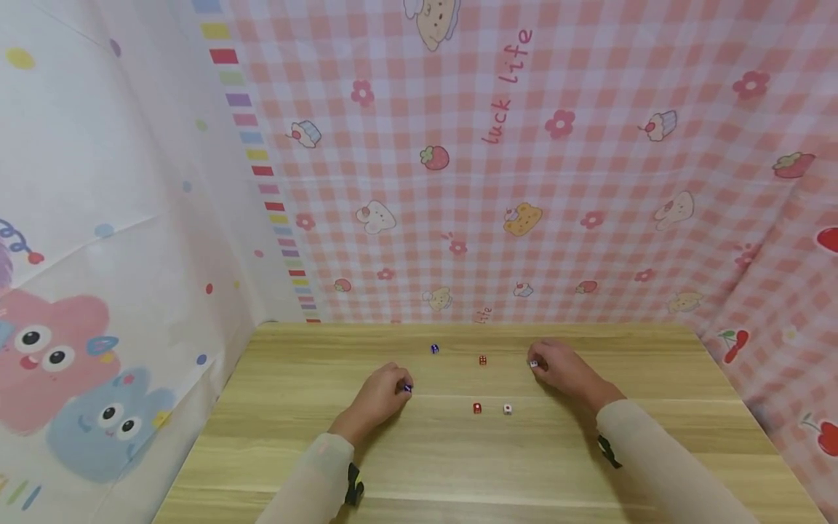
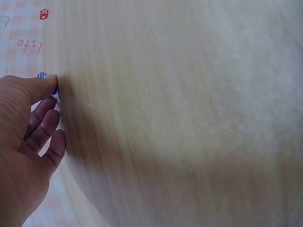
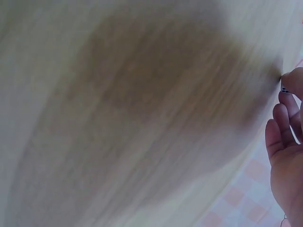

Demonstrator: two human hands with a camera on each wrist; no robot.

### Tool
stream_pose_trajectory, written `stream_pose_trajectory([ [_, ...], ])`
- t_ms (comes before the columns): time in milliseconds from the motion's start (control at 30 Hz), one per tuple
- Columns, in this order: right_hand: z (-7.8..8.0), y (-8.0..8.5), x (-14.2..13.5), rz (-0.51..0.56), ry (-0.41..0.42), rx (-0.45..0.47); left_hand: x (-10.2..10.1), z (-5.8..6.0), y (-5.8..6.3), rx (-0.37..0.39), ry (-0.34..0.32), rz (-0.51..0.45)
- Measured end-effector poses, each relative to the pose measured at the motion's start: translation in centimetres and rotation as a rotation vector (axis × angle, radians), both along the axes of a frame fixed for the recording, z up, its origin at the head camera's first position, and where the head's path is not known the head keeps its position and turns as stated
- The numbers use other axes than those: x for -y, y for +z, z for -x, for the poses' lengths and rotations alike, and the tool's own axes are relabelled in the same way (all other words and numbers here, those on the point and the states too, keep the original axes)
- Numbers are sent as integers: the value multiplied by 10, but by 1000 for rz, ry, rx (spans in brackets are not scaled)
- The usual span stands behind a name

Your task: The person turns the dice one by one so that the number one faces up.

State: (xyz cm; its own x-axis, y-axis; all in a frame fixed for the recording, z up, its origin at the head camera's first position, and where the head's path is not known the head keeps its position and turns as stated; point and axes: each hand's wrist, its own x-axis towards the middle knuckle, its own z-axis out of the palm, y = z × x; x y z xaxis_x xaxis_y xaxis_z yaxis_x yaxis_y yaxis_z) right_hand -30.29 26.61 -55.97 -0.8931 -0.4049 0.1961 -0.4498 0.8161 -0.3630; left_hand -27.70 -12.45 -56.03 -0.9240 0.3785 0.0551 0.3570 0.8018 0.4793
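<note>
The blue die (image 1: 407, 388) sits on the wooden table (image 1: 458, 466) at the tips of my left hand (image 1: 376, 399), and I have it pinched between thumb and forefinger, the other fingers loosely curled beside it. In the left wrist view only a sliver of blue shows at my fingertips (image 2: 51, 84). My right hand (image 1: 563, 371) does the same on the right side of the table: its fingers close on a small white die (image 1: 534, 363), which the right wrist view shows only as a speck at my thumb (image 3: 294, 81).

Between my two hands lie four more dice, all apart from each other. A second blue die (image 1: 435, 348) and an orange-red die (image 1: 482, 360) sit toward the far edge; a red die (image 1: 477, 408) and a white die with red pips (image 1: 507, 409) sit nearer me, just beside one another. Past the table hangs a pink checked cloth (image 1: 524, 182) with cartoon prints, and a white printed cloth (image 1: 98, 255) hangs on the left.

I judge that I am at the pick-up step, one die in each hand, both still low on the table. The next move calls for a firm but light pinch, since the dice are tiny and can slip or roll, and a lift straight up so I do not knock the four lying between my hands.
</note>
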Motion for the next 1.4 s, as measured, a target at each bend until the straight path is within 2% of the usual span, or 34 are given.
stream_pose_trajectory([
  [233,1,1,1,-64,-4,-39,1,0,0,-10,-5,-2],
  [467,1,-2,1,-58,25,-93,1,0,0,-1,-3,-4],
  [867,-4,-4,-3,14,10,-39,1,-1,-3,-10,-4,-3],
  [1400,-2,-2,-2,28,13,-37,1,-2,-1,-6,-1,-14],
])
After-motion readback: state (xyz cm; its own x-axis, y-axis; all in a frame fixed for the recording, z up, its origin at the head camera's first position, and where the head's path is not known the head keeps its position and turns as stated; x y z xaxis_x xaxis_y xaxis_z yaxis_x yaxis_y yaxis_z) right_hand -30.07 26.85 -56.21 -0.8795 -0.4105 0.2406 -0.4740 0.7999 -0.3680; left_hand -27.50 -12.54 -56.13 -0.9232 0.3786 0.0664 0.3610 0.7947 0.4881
